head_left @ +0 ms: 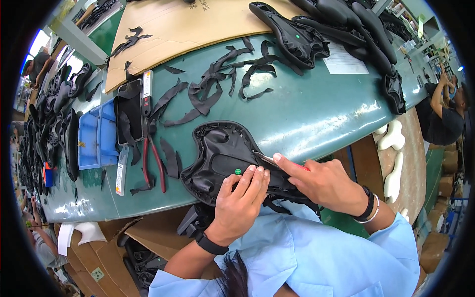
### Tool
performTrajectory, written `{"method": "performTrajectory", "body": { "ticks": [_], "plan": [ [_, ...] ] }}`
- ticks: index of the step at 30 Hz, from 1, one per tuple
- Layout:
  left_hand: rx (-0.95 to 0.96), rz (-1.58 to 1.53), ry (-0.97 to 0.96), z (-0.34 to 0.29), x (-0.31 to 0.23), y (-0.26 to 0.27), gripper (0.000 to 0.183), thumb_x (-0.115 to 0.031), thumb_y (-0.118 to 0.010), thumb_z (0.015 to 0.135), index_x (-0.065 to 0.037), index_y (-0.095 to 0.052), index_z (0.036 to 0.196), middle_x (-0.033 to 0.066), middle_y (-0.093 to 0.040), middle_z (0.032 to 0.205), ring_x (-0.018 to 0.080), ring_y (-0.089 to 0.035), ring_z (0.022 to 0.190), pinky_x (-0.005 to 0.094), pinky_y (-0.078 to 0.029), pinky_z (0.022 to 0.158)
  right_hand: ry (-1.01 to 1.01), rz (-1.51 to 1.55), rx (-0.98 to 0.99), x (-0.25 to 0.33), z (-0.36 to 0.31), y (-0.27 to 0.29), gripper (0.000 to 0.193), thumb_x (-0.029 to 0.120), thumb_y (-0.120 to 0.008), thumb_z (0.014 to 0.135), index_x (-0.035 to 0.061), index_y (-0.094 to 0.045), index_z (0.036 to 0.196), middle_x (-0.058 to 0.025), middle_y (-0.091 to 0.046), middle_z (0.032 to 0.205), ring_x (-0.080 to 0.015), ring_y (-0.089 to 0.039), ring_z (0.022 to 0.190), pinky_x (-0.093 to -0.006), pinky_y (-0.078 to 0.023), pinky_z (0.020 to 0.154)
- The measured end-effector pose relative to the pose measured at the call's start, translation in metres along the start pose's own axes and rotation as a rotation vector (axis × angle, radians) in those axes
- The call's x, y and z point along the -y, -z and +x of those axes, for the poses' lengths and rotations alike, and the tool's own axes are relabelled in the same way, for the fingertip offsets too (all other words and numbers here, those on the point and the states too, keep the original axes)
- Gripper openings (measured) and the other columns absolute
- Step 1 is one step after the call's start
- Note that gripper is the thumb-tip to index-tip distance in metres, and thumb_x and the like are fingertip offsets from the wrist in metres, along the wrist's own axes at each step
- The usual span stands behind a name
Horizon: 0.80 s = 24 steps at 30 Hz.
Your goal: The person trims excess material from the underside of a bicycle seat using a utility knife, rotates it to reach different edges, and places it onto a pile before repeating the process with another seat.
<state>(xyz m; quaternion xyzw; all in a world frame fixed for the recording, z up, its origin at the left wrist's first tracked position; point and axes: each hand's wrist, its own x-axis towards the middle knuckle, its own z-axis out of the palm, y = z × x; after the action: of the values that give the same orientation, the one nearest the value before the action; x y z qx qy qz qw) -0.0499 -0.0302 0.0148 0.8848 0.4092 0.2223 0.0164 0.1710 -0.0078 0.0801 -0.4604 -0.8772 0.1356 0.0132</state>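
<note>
A black bicycle saddle [225,157] lies underside up at the near edge of the table, its wide end to the left, with a small green round sticker [238,172] on it. My left hand [241,197] grips the saddle's near side, fingers bent over the underside. In my right hand [324,183] is a knife [267,158] with a thin metal blade and a red handle, mostly covered by the fingers. Its blade touches the saddle's far rim, the index finger stretched along it. Black trimmed strips [203,94] lie scattered beyond the saddle.
Left of the saddle are red-handled pliers [150,148], a cutter knife [121,171], a black tray [129,111] and a blue bin [97,138]. A cardboard sheet [183,32] covers the far side. More saddles [297,37] are piled at far right, beside a white paper [345,60]. Other people work farther off.
</note>
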Motion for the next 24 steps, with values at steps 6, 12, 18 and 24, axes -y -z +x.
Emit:
{"method": "performTrajectory", "body": {
  "ticks": [6,12,18,24],
  "plan": [
    [-0.051,-0.012,0.014,-0.002,0.0,-0.003,0.034,-0.016,-0.067,0.08,-0.004,-0.069,0.112,0.0071,-0.066,0.113,0.0201,-0.062,0.108,0.0357,-0.045,0.084,-0.001,0.047,0.094,0.004,-0.019,0.006,0.062,0.016,-0.063,0.088,0.0107,-0.041,0.145,-0.0059,-0.047,0.054,-0.0205,-0.051,0.039,-0.0351,-0.035,0.036],
    [-0.052,-0.039,0.029,0.002,0.0,-0.002,0.036,-0.016,-0.069,0.078,-0.003,-0.069,0.112,0.0069,-0.067,0.112,0.02,-0.062,0.107,0.035,-0.045,0.083,-0.008,-0.067,0.221,0.001,-0.032,0.028,0.067,0.019,-0.068,0.085,0.0182,-0.04,0.147,-0.0043,-0.045,0.054,-0.0184,-0.05,0.041,-0.0341,-0.031,0.037],
    [-0.029,-0.213,0.16,0.012,-0.004,0.011,0.028,-0.016,-0.072,0.076,-0.006,-0.07,0.102,0.0046,-0.066,0.11,0.0197,-0.063,0.1,0.0333,-0.044,0.081,-0.118,-0.017,0.358,-0.005,-0.057,0.052,0.066,0.021,-0.069,0.084,0.0186,-0.042,0.145,-0.0058,-0.058,0.061,-0.0248,-0.057,0.046,-0.0367,-0.037,0.041],
    [0.0,-0.333,0.325,0.029,0.002,0.005,0.025,-0.011,-0.071,0.076,-0.009,-0.067,0.101,0.0021,-0.064,0.099,0.0188,-0.059,0.081,0.0317,-0.046,0.07,-0.387,0.678,-0.207,-0.015,-0.045,-0.018,0.08,0.027,-0.077,0.082,0.0077,-0.033,0.146,-0.0201,-0.057,0.129,-0.0342,-0.067,0.095,-0.0378,-0.054,0.083]
  ]
}}
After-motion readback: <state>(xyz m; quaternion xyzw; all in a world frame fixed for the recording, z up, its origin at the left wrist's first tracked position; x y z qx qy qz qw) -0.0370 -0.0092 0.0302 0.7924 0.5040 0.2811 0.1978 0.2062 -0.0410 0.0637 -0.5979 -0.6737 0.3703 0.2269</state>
